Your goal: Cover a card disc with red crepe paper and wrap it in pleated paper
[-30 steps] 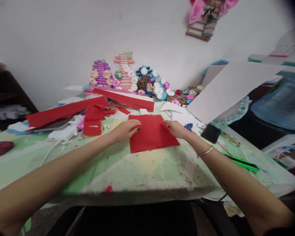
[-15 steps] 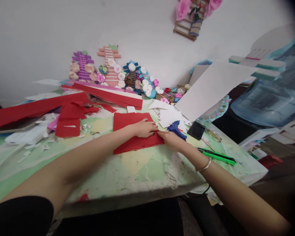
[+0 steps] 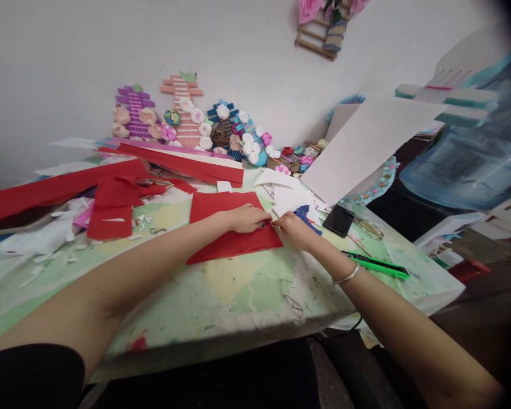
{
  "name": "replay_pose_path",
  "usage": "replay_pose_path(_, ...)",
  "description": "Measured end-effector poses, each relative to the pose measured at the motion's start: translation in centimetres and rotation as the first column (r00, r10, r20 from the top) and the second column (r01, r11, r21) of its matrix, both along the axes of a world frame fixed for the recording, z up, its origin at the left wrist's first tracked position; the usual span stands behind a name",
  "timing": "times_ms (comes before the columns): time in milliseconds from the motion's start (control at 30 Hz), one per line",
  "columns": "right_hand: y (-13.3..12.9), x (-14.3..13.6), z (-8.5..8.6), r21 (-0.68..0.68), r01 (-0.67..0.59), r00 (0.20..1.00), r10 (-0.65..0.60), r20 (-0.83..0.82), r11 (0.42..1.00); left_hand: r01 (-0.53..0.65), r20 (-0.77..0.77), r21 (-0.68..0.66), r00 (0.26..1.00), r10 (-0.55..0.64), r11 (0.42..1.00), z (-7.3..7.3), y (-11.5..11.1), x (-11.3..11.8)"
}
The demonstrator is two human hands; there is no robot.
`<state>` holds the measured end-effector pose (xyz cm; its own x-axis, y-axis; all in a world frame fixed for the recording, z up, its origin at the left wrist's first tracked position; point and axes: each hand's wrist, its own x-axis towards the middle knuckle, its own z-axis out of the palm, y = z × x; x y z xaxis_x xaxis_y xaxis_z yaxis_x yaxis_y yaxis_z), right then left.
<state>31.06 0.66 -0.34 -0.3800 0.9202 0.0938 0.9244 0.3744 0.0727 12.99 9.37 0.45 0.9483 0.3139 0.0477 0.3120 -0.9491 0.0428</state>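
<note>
A red sheet [image 3: 221, 247] lies flat on the patterned tablecloth in front of me. My left hand [image 3: 249, 218] rests on its right part, the fingers bent and close together, pressing on it. At the sheet's right edge, my right hand [image 3: 293, 228] has its fingers drawn together in a pinch, the tips touching the edge. A blue glue gun [image 3: 309, 220] lies just behind my right hand, partly covered by it. White paper pieces [image 3: 287, 199] lie behind the sheet.
A black phone [image 3: 339, 220], scissors [image 3: 369, 228] and a green cutter [image 3: 378, 264] lie to the right. Red strips [image 3: 183, 165] and scraps cover the left. Flower-decorated crafts [image 3: 187, 113] lean on the wall. A large white board [image 3: 366, 147] stands at back right.
The fingers of my left hand have drawn in closer together. My right hand has lifted and curled from a flatter reach into a pinch at the edge. The view has shifted slightly.
</note>
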Motion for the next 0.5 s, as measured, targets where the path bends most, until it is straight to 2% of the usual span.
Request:
replay_pose_path(267,0.8,-0.55,-0.43,0.028,0.011,1.0,-0.012,0.013,1.0,0.022,-0.023,0.058,1.0,-0.021,0.998,-0.64,0.23,-0.19)
replay_pose_path(500,0.18,-0.25,0.0,0.013,-0.029,0.999,0.028,0.029,1.0,0.057,-0.064,0.101,0.997,-0.051,0.993,-0.34,-0.16,-0.23)
